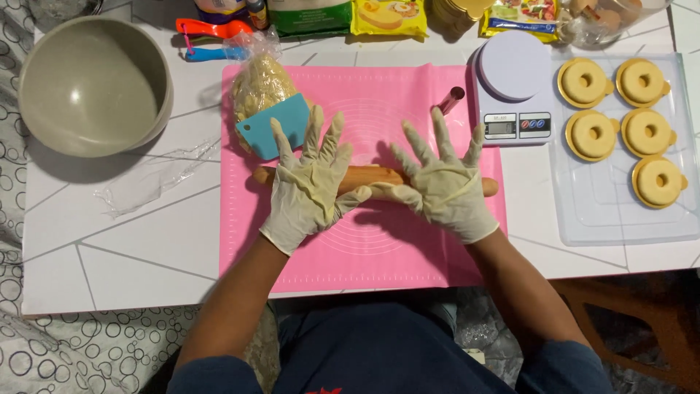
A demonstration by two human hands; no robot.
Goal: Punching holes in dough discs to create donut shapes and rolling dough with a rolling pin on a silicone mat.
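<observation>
Wooden rolling pin (364, 179) under flat, splayed left hand (310, 186), right hand (441, 190); mat (408, 248) edges clear.

A home baking spot: pink pastry mat (408, 248), kitchen scale (510, 95) and mixing bowl (95, 84) on a table (124, 255).

White table (124, 255) carries pink mat (408, 255), bowl (95, 84), scale (510, 87), tray (620, 219).

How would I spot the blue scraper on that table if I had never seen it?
Find the pink mat in the middle of the white table. At its far left corner lies a bag of yellow dough, and the scraper leans against it, just beyond the left hand. It is the only flat, light-blue card there.
</observation>
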